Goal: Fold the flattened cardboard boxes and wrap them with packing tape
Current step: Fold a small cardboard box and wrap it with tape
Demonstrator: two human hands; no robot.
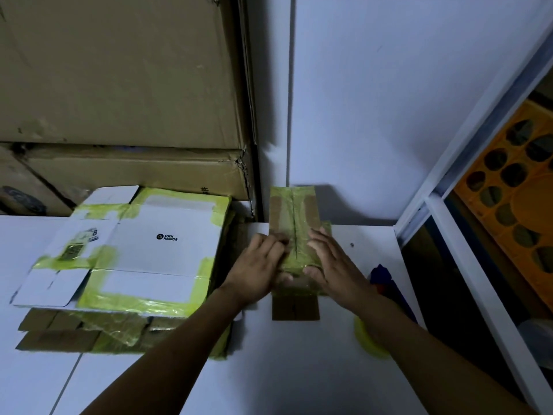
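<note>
A small folded brown cardboard box, wrapped in yellow-green tape, stands on the white table against the wall. My left hand lies flat on its left side and my right hand lies flat on its right side, fingers straight, pressing the tape down. A yellow-green tape roll lies on the table under my right forearm, mostly hidden. To the left sits a stack of flattened boxes, the top one white with yellow-green tape strips.
Large brown cartons are stacked behind the flattened boxes. A white wall panel rises behind the table. A blue object lies by my right wrist. At the right, a white shelf frame holds an orange tray.
</note>
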